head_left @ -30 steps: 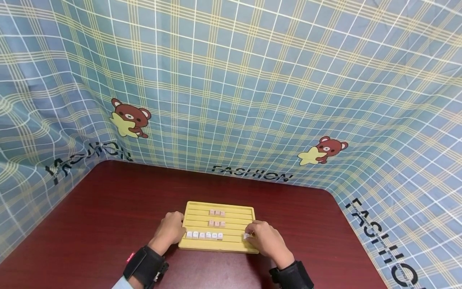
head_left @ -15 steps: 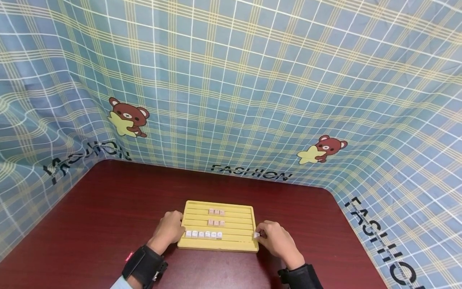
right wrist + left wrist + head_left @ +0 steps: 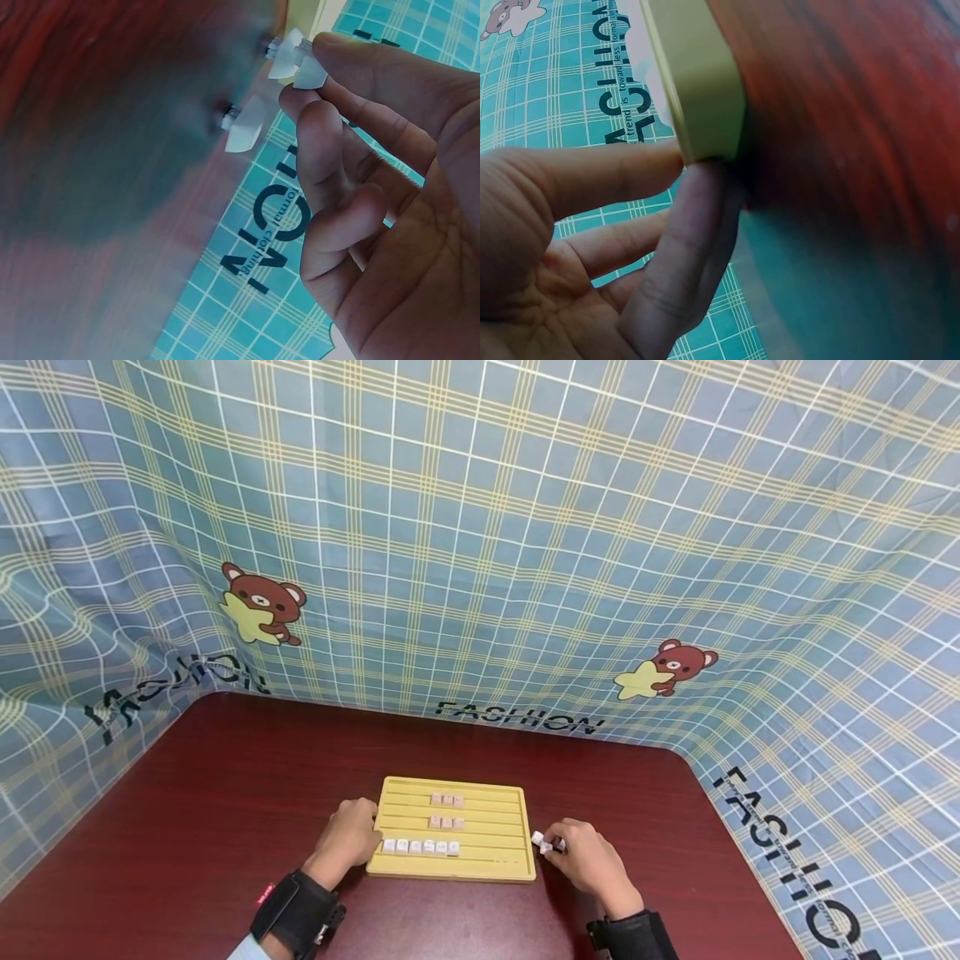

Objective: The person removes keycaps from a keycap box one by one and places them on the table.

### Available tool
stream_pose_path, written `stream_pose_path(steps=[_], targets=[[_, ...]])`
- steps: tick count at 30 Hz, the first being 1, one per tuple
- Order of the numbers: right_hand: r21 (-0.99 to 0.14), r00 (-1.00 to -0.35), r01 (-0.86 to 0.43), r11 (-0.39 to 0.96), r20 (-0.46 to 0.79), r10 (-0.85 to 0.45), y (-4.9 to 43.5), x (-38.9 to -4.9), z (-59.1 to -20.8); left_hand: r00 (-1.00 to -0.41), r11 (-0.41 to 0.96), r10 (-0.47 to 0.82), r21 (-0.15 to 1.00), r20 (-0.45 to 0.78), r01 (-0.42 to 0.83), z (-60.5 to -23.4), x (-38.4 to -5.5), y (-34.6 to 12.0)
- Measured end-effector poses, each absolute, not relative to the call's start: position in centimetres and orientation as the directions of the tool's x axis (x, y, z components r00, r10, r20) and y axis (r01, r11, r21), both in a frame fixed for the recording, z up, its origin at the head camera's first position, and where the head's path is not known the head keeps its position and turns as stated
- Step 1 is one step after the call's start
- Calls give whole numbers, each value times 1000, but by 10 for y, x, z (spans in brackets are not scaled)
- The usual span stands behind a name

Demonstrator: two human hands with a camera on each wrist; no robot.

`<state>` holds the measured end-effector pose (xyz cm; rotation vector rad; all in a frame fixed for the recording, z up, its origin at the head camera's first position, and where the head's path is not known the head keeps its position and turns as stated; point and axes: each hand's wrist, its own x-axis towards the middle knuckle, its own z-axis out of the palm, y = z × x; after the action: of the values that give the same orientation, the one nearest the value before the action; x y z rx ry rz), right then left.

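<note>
A yellow ridged tray (image 3: 487,823) lies on the table. My left hand (image 3: 347,833) grips its left edge; in the left wrist view the thumb is at the rim and fingers (image 3: 682,247) press against the side. My right hand (image 3: 588,857) is just past the tray's right edge, pinching a white keycap (image 3: 309,73) between thumb and fingertip. Two more white keycaps are close by: one keycap (image 3: 281,60) right beside the held one, another keycap (image 3: 245,129) farther along the table.
A row of several white keycaps (image 3: 416,847) fills the left part of a lower groove. Two short rows of pinkish keycaps, an upper row (image 3: 447,799) and a middle row (image 3: 447,822), sit higher up. A checked cloth (image 3: 480,568) walls in the dark red table (image 3: 300,752).
My right hand has carried a white keycap rightward from the tray's lower right groove to the table beside the tray. The left hand has stayed at the left edge.
</note>
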<state>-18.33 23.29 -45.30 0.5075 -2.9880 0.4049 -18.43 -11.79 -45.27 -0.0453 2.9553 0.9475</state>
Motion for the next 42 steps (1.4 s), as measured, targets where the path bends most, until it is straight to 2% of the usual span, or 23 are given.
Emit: stream_pose_path(steps=[9, 20, 29, 42], targets=[[-236, -947, -320, 918, 99, -305, 235, -187, -459, -997, 831, -19, 554, -71, -55, -452, -187, -119], [-230, -945, -327, 917, 108, -309, 235, -189, -462, -996, 801, -31, 594, -82, -74, -452, -185, -118], [-243, -951, -306, 920, 112, -287, 232, -187, -456, -998, 819, -15, 571, -60, -46, -452, -186, -117], [-261, -906, -422, 868, 157, -393, 194, -187, -446, -999, 814, -22, 579, -44, -44, -452, -184, -118]])
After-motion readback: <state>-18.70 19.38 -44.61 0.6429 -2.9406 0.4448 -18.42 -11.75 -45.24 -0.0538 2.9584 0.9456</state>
